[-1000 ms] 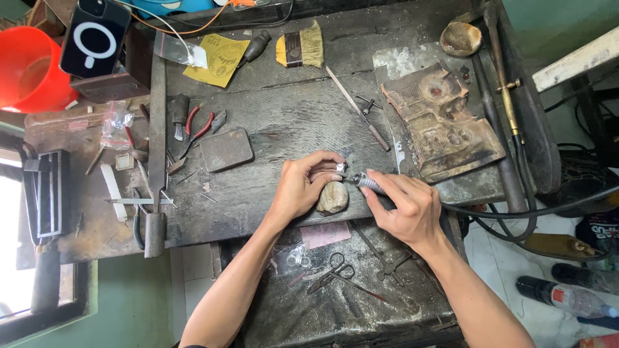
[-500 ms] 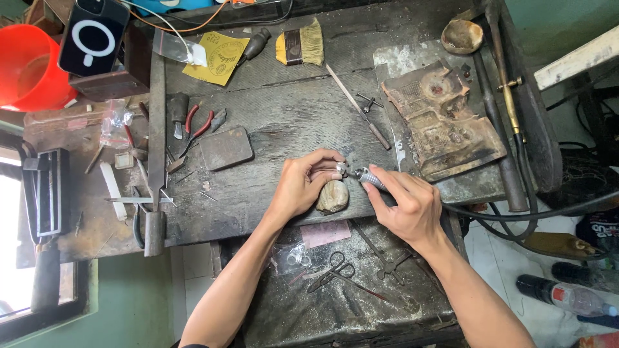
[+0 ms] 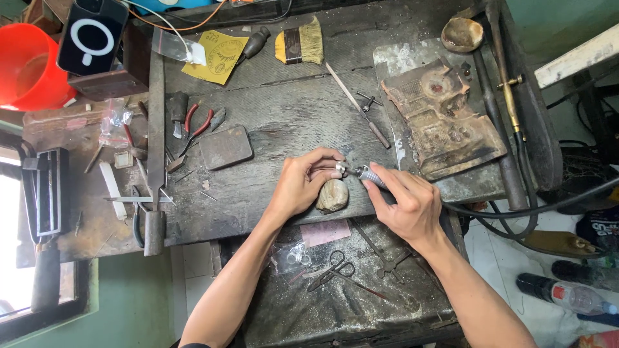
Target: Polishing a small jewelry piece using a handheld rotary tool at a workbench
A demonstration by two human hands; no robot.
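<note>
Metal handpiece [image 3: 369,175] gripped by right hand [image 3: 407,205] fingers | left hand [image 3: 304,183] fingers pinch small piece [image 3: 338,169]

A bright orange bucket [image 3: 22,64] is glowing at the upper left edge. A yellow paper sheet [image 3: 216,57] with dark printing is lying on the dark grey, scuffed workbench [image 3: 284,116]. The brush [image 3: 301,41] is showing pale yellow bristles and a dark band. Red-handled pliers [image 3: 196,126] are sitting beside a flat dark grey block [image 3: 224,146]. A pink slip [image 3: 325,232] is lying on the lower shelf. The rounded peg [image 3: 333,196] under the fingers is looking tan-brown, possibly wood. The charred slab [image 3: 440,117] is appearing rusty brown.
</note>
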